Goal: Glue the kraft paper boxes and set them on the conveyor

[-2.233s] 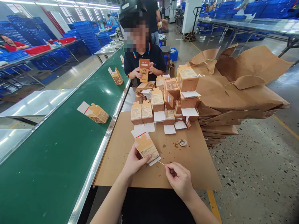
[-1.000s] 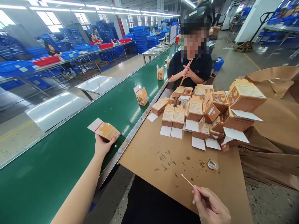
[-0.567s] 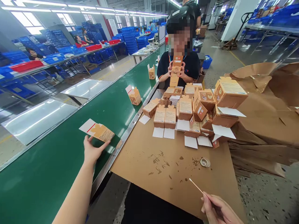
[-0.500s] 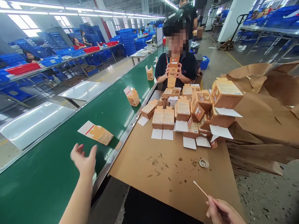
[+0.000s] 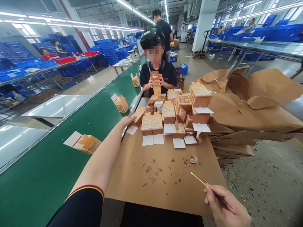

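Observation:
My left arm stretches forward, and my left hand (image 5: 128, 121) is closed on the near left side of a small brown cardboard box (image 5: 140, 116); its fingertips are partly hidden. That box stands at the left end of a group of printed cardboard boxes (image 5: 169, 114), several with white flaps hanging down at the front. Low on the right, my right hand (image 5: 226, 203) pinches a cotton swab (image 5: 198, 178), its white tip pointing up and left over the table. Beyond the tip sits a small clear round dish (image 5: 193, 159), with dark wet spots on the board nearby.
A green conveyor belt (image 5: 54, 167) runs along the left, carrying several open boxes, one (image 5: 86, 143) beside my forearm. Opposite, a co-worker (image 5: 157, 71) holds a box in both hands. Brown paper sheets (image 5: 248, 116) are heaped to the right of the cardboard-covered table (image 5: 132, 176).
My left hand has moved from above the belt, where it was open, forward and right onto the leftmost box. My right hand still holds the swab. The view has turned right.

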Demonstrator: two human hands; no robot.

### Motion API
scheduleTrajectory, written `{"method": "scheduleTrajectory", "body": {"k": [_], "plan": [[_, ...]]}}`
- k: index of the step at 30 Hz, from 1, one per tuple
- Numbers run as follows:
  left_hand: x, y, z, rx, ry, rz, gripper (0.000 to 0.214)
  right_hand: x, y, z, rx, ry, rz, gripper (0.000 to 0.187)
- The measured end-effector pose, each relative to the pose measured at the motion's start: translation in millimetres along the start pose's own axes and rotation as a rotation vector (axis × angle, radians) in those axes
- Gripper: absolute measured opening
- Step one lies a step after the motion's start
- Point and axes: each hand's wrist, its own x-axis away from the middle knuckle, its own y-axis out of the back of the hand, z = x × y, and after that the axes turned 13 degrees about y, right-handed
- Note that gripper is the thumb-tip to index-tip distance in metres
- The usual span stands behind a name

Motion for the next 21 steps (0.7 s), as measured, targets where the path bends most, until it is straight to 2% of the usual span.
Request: {"method": "scheduleTrajectory", "body": {"k": [2, 5, 8, 10, 12, 15, 18, 21], "plan": [[9.2, 6.9, 12.6, 0.05, 0.063, 0.037, 0.048, -7.7, 5.9, -0.6, 0.067, 0.011, -0.047, 0.022], [39.9, 30.3, 43.8, 0.143, 0.107, 0.038, 0.057, -23.9, 13.8, -8.8, 0.162, 0.058, -0.015, 0.02], [86.7, 49.0, 88.3, 0.429, 0.086, 0.089, 0.074, -40.8, 13.0, -23.0, 0.254, 0.119, 0.067, 0.02], [123.6, 46.2, 119.3, 0.631, 0.095, 0.149, 0.082, -48.9, 7.5, -33.4, 0.307, 0.136, 0.119, 0.025], [160.4, 27.3, 143.7, 0.69, 0.13, 0.212, 0.082, -53.4, 0.7, -43.4, 0.332, 0.133, 0.187, 0.029], [201.8, -20.3, 159.2, 0.654, 0.15, 0.339, 0.079, -55.7, -6.3, -56.5, 0.342, 0.121, 0.284, 0.032], [216.1, -62.8, 154.2, 0.623, 0.152, 0.425, 0.082, -56.9, -6.2, -65.8, 0.337, 0.141, 0.322, 0.032], [212.9, -81.7, 143.9, 0.622, 0.147, 0.437, 0.087, -55.2, -2.6, -64.1, 0.324, 0.156, 0.291, 0.027]]}}
